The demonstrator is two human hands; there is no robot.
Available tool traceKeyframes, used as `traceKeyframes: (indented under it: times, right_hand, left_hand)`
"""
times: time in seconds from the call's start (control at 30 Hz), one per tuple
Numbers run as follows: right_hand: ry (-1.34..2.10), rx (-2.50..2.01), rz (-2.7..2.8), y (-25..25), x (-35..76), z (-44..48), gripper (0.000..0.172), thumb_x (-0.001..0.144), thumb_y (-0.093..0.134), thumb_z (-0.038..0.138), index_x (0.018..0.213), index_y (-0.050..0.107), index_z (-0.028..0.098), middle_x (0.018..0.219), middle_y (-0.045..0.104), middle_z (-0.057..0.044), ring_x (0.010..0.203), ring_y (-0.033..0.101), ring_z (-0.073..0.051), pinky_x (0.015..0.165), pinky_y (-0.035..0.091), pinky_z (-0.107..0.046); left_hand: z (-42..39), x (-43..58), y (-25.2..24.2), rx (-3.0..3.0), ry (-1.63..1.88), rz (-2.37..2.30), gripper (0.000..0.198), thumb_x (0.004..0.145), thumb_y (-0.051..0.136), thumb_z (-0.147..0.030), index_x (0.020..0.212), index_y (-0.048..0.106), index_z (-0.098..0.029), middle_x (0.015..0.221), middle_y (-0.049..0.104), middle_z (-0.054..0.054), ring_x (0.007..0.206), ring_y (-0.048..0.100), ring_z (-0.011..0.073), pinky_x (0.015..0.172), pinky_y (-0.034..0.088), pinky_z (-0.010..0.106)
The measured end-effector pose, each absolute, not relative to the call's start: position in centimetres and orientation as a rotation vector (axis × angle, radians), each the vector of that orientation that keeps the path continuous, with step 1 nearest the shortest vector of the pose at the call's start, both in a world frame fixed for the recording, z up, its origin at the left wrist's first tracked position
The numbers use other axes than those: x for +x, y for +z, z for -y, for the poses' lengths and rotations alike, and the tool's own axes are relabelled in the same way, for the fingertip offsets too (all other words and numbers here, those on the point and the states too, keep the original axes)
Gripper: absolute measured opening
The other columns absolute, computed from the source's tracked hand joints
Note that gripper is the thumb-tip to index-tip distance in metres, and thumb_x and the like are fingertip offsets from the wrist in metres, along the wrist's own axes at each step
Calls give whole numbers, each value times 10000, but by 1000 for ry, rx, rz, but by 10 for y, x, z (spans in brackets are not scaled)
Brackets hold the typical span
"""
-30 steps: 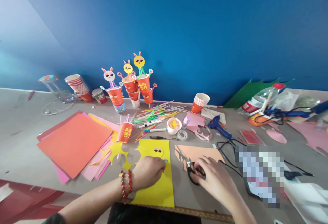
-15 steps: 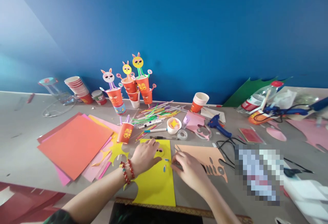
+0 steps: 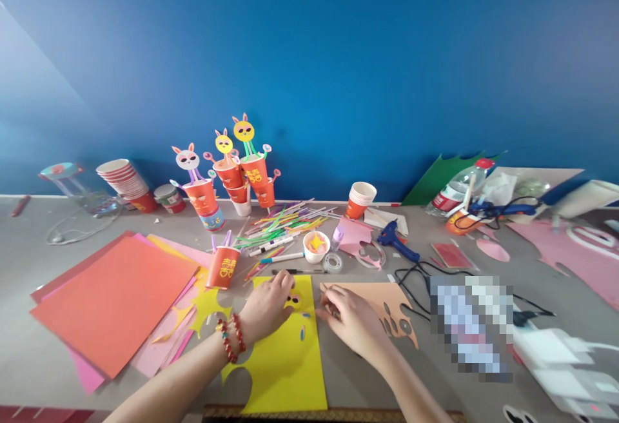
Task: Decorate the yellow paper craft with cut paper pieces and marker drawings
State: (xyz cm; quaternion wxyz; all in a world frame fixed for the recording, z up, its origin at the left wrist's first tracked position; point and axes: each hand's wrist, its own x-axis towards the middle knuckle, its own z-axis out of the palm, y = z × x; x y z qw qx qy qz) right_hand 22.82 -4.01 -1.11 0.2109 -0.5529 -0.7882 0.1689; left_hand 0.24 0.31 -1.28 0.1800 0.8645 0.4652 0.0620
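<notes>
My left hand (image 3: 269, 299) lies on a yellow paper sheet (image 3: 290, 371) with curved pieces cut from its left edge. Its thumb is apart from the fingers, which rest beside a small yellow round face (image 3: 293, 299) with dark eyes. On the same sheet lie tiny oval cut-outs, one of them a blue-edged oval (image 3: 302, 333). Just past the sheet's right edge, my right hand (image 3: 351, 320) has its fingers curled in towards the thumb. Whatever may be between them is hidden. Partly under this hand is a peach paper (image 3: 382, 293) with oval holes.
Orange paper (image 3: 116, 300) is stacked left. Behind my hands are a red cup (image 3: 223, 267), rabbit-faced cup figures (image 3: 200, 197), loose coloured sticks (image 3: 280, 226), a white bowl (image 3: 316, 247) and a tape roll (image 3: 333, 262). A blue glue gun (image 3: 397, 240) and black cable (image 3: 425, 268) lie right.
The camera view has turned slightly right and up, so the table's things appear further left and lower. Both hands keep nearly the same pose and place by the yellow sheet.
</notes>
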Motion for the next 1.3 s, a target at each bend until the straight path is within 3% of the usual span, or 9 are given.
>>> traceKeyframes:
  times: [0.23, 0.4, 0.57, 0.67, 0.77, 0.87, 0.93, 1.1, 1.3]
  right_hand:
    - [925, -1450, 1936, -8, 212, 40, 41, 881, 621, 246, 906, 602, 221, 796, 680, 7, 640, 629, -157, 582, 456, -240]
    - [1097, -1328, 1698, -9, 203, 42, 244, 936, 564, 362, 752, 531, 206, 659, 559, 28, 618, 549, -150, 543, 403, -227]
    - [1103, -1255, 1625, -4, 199, 43, 291, 947, 555, 401, 739, 499, 204, 651, 534, 35, 592, 515, -133, 531, 385, -213]
    - [1004, -1277, 1671, 0, 198, 44, 284, 956, 527, 376, 728, 468, 216, 616, 499, 42, 543, 484, -127, 501, 363, -211]
    - [625, -1362, 1785, 3, 195, 43, 251, 955, 496, 295, 717, 457, 225, 591, 475, 36, 523, 479, -140, 507, 345, -232]
    - [279, -1359, 1925, 3, 188, 44, 213, 950, 482, 216, 737, 494, 221, 618, 531, 6, 559, 528, -160, 559, 354, -258]
    - [258, -1313, 1995, 3, 185, 45, 198, 956, 482, 204, 761, 517, 218, 651, 576, -9, 577, 555, -165, 570, 371, -260]
    - [588, -1182, 1976, 13, 210, 36, 156, 930, 617, 375, 941, 609, 219, 800, 678, -24, 625, 619, -159, 594, 471, -251]
    - [207, -1528, 1575, -3, 265, -38, 368, 876, 589, 500, 1060, 571, 182, 1030, 679, -142, 822, 655, -248, 751, 524, -367]
  left_hand:
    - [3, -2, -4, 2076, 564, -1082, 106, 896, 543, -203, 985, 487, -214, 867, 610, 15, 769, 594, 179, 703, 451, 285]
    - [5, -1, 3, 1701, 753, -950, 276, 846, 669, -266, 1075, 528, -200, 953, 597, 31, 840, 577, 164, 758, 462, 281]
    - [7, 7, -2, 1242, 825, -858, 392, 835, 706, -432, 1093, 547, -182, 920, 622, 37, 814, 594, 163, 678, 460, 256]
    - [9, 11, -1, 1250, 887, -884, 416, 831, 721, -453, 1111, 558, -193, 960, 631, 40, 854, 608, 170, 725, 486, 271]
    - [13, 14, 5, 1337, 937, -925, 384, 885, 653, -480, 1140, 558, -209, 1008, 629, 49, 927, 609, 188, 795, 500, 298]
    - [18, 21, 9, 1342, 915, -869, 407, 926, 580, -506, 1211, 533, -220, 1056, 622, 62, 895, 600, 184, 804, 503, 313]
    - [20, 26, 8, 1297, 942, -840, 422, 915, 601, -494, 1233, 530, -226, 1114, 608, 69, 859, 586, 170, 805, 498, 312]
    - [15, 27, 2, 854, 1012, -741, 391, 868, 592, -436, 1194, 592, -221, 1194, 584, 92, 835, 594, 166, 678, 464, 276]
    - [6, 20, 4, 491, 795, -523, 398, 829, 560, -348, 1148, 680, -144, 1211, 631, 163, 813, 587, 160, 603, 424, 234]
